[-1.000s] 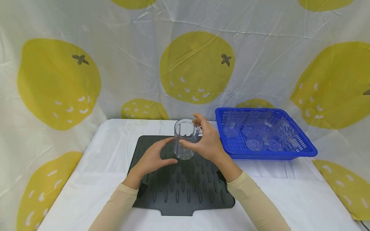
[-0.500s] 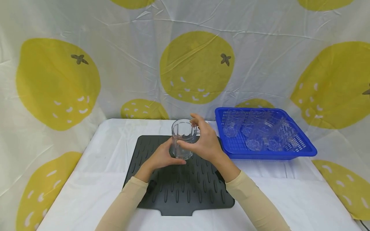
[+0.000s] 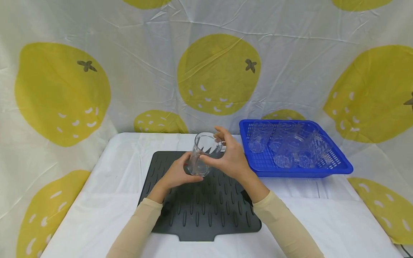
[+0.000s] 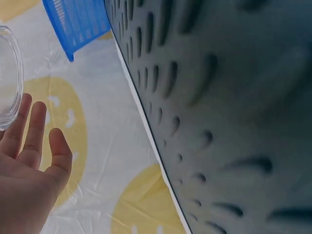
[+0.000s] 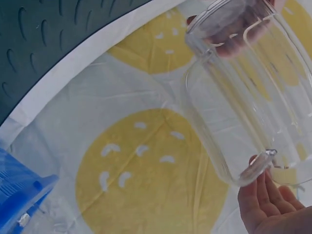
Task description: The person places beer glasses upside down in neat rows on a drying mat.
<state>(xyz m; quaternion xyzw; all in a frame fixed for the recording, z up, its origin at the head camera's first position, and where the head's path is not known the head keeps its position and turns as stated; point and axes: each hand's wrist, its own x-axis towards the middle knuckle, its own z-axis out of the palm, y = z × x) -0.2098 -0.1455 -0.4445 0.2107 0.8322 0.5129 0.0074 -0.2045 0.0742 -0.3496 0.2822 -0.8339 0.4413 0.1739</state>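
The right hand point(image 3: 230, 157) grips a tilted glass mug point(image 3: 203, 154) over the mat point(image 3: 206, 211) — left hand point(image 3: 175, 174), fingers relaxed, steadies its base — upending it seems underway.

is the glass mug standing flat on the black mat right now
No, the glass mug is tilted, held above the black mat between both hands.

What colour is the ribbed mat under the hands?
Dark grey mat, with raised ribs; clearest in the head view.
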